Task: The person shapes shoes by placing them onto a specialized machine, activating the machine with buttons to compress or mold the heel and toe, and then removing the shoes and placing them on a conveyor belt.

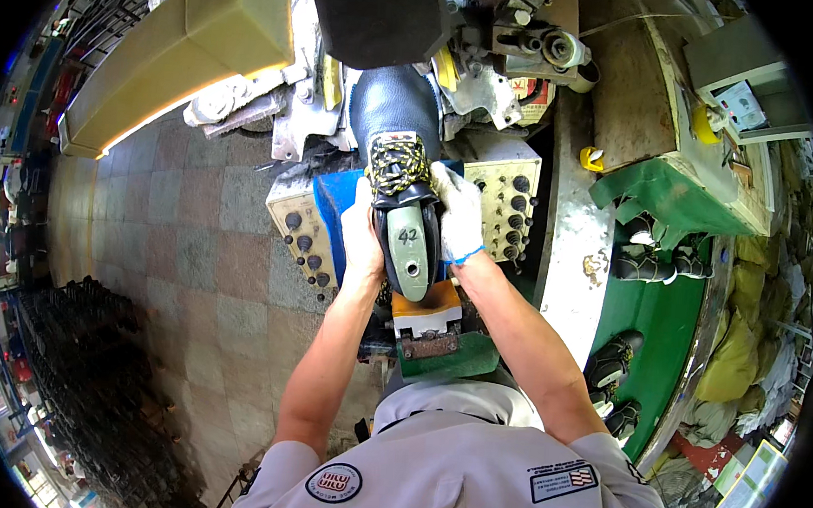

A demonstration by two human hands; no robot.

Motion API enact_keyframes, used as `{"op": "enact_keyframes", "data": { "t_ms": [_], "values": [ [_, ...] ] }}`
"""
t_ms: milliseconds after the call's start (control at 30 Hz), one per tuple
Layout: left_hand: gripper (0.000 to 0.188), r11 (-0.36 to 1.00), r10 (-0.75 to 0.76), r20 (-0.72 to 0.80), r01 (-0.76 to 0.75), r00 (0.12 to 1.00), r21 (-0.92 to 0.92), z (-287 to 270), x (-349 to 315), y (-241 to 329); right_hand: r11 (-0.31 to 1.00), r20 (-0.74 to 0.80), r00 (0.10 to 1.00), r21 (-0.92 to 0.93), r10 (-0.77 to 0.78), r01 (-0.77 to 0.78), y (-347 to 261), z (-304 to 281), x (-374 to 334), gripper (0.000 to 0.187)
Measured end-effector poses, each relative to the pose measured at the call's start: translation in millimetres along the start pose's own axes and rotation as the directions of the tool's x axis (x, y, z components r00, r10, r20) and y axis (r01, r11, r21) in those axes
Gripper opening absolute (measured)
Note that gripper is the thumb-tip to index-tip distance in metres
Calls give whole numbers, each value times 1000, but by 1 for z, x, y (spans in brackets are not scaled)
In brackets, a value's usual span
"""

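A black leather shoe (392, 104) with black-and-yellow laces sits on a pale green shoe last (409, 245), toe pointing away from me. Its toe end lies under the dark head of a machine (375, 15), between metal side plates. My bare left hand (362, 235) grips the left side of the shoe near the heel. On the opposite side my right hand (459, 211), in a white glove with a blue cuff edge, is closed against the shoe's collar. Both hands' fingertips are partly hidden by the shoe. An orange-topped support (429, 300) stands just below the last's heel end.
Panels of black knobs flank the shoe, one on the left (303, 234) and one on the right (506, 200). A yellowish machine arm (181, 54) juts out at upper left. To the right, several shoes (646, 267) lie on a green shelf (655, 330). Dark racks (83, 374) stand at lower left.
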State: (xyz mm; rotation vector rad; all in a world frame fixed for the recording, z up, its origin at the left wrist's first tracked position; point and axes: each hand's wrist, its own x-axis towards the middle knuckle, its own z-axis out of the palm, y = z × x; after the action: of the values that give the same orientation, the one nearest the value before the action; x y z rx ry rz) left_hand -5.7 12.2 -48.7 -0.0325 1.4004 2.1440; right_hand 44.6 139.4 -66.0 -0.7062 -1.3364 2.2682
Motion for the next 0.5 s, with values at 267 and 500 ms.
{"op": "enact_keyframes", "data": {
  "t_ms": [267, 500],
  "values": [
    [48, 995, 94, 33, -93, 995, -31, 0, 2, -2, 998, -44, 999, -56, -20, 17, 1, 1, 6, 38],
    [46, 910, 277, 28, -272, 960, 312, -27, -2, -7, 962, -71, 997, -267, 35, -53, -10, -2, -1, 47]
  ]
}}
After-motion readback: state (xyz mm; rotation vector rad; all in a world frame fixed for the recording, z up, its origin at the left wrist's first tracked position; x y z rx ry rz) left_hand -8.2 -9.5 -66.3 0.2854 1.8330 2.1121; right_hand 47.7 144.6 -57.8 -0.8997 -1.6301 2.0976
